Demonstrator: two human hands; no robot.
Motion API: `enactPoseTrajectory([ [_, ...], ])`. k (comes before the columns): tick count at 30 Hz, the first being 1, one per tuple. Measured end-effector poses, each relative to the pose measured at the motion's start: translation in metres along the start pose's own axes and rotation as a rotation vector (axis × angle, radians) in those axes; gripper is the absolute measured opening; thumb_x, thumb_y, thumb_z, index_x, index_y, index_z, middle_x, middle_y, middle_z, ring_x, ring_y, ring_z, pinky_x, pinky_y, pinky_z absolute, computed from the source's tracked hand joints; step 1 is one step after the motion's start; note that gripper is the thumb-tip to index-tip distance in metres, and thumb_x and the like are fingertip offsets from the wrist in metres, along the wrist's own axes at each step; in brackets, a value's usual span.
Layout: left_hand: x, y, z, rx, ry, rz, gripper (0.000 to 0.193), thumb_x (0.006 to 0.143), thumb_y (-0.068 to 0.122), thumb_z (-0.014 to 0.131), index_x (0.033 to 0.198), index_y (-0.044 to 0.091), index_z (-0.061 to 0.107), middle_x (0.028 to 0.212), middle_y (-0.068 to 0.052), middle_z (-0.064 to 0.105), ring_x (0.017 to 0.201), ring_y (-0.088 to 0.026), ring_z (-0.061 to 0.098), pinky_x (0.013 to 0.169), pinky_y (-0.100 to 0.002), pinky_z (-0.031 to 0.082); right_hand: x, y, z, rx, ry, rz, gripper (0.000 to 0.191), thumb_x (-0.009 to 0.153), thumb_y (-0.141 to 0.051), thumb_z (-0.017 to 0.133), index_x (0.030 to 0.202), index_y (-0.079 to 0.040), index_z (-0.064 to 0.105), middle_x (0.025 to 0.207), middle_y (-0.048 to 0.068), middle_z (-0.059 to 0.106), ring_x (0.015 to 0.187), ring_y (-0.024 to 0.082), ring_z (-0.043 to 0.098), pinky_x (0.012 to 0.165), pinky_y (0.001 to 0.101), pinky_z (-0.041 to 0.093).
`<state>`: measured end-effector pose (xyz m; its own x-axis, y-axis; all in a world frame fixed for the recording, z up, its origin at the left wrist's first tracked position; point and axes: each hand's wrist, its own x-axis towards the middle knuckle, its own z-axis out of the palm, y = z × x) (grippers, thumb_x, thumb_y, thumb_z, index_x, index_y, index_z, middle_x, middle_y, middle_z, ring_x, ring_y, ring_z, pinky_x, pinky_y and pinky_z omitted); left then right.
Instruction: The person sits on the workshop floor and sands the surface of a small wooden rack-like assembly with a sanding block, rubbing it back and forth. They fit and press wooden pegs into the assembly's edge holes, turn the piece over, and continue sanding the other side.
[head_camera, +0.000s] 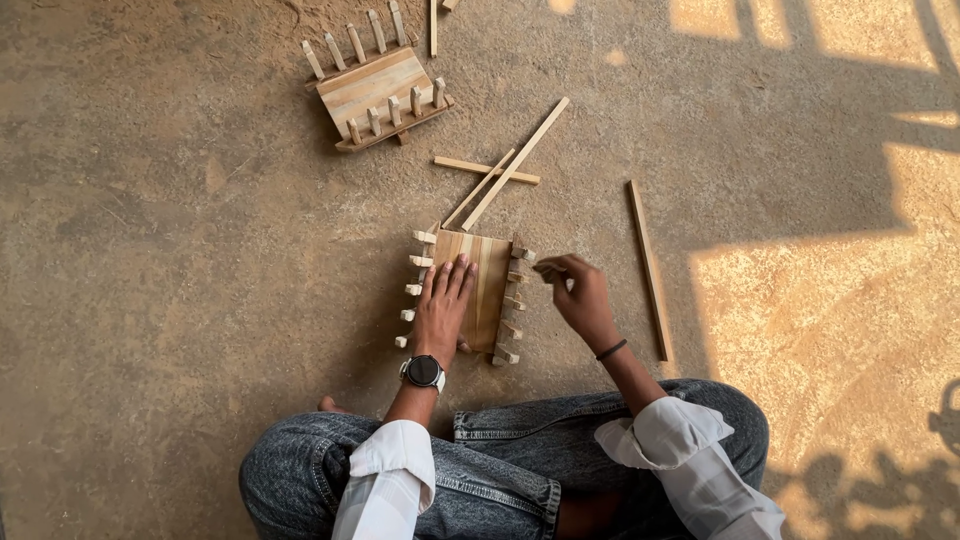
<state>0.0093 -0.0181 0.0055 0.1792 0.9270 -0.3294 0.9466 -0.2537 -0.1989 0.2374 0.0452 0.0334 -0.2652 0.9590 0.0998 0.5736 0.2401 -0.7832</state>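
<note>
Under flat left hand (444, 308): wooden rack (487, 292).

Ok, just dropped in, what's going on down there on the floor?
A person sits cross-legged on the dirt floor. The left hand lies flat on a small wooden slatted frame with short pegs along both sides. The right hand is at the frame's right edge, fingers pinched near a peg. Loose wooden sticks lie just beyond it, a longer stick to the right, and a second similar frame farther off.
</note>
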Motion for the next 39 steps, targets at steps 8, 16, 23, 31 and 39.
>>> enactPoseTrajectory([
  [8, 0.017, 0.011, 0.031, 0.045, 0.06, -0.019, 0.157, 0.048, 0.067, 0.089, 0.164, 0.017, -0.004, 0.172, -0.008, -0.001, 0.156, -0.024, 0.013, 0.126, -0.043, 0.003, 0.024, -0.02, -0.016, -0.089, -0.134, -0.075, 0.026, 0.094, -0.015, 0.074, 0.116, -0.001, 0.071, 0.097, 0.009, 0.066, 0.07, 0.018, 0.065, 0.063, 0.0372, 0.058],
  [16, 0.02, 0.014, 0.029, -0.084, -0.042, 0.026, 0.143, 0.063, 0.051, 0.092, 0.166, 0.015, -0.002, 0.174, -0.009, 0.001, 0.158, -0.025, 0.015, 0.129, -0.043, 0.002, 0.037, -0.02, -0.022, -0.393, -0.176, -0.397, 0.024, 0.093, -0.015, 0.076, 0.114, -0.005, 0.076, 0.094, 0.008, 0.063, 0.086, 0.025, 0.059, 0.076, 0.0376, 0.056],
  [23, 0.017, 0.01, 0.018, 0.155, 0.272, -0.102, 0.147, 0.056, 0.053, 0.095, 0.162, 0.02, -0.002, 0.17, -0.007, 0.004, 0.152, -0.023, 0.018, 0.127, -0.046, 0.004, 0.032, -0.025, -0.027, -0.263, -0.191, -0.313, 0.027, 0.093, -0.017, 0.075, 0.117, -0.004, 0.074, 0.097, 0.009, 0.064, 0.079, 0.021, 0.063, 0.067, 0.034, 0.057],
  [31, 0.022, 0.015, 0.033, -0.129, -0.111, 0.037, 0.147, 0.059, 0.055, 0.093, 0.165, 0.016, -0.002, 0.173, -0.011, -0.002, 0.159, -0.027, 0.01, 0.128, -0.043, 0.003, 0.051, -0.01, -0.038, -0.009, -0.068, -0.129, 0.024, 0.104, -0.008, 0.063, 0.126, -0.001, 0.066, 0.107, 0.011, 0.07, 0.088, 0.018, 0.071, 0.077, 0.0336, 0.06],
  [39, 0.028, 0.022, 0.027, -0.217, 0.102, -0.023, 0.131, 0.06, 0.029, 0.098, 0.164, 0.019, 0.019, 0.169, -0.015, 0.014, 0.152, -0.031, 0.024, 0.125, -0.047, 0.017, 0.045, 0.016, 0.003, -0.119, -0.156, -0.118, 0.028, 0.094, -0.001, 0.066, 0.121, -0.005, 0.072, 0.1, 0.016, 0.077, 0.077, 0.024, 0.075, 0.067, 0.037, 0.058],
])
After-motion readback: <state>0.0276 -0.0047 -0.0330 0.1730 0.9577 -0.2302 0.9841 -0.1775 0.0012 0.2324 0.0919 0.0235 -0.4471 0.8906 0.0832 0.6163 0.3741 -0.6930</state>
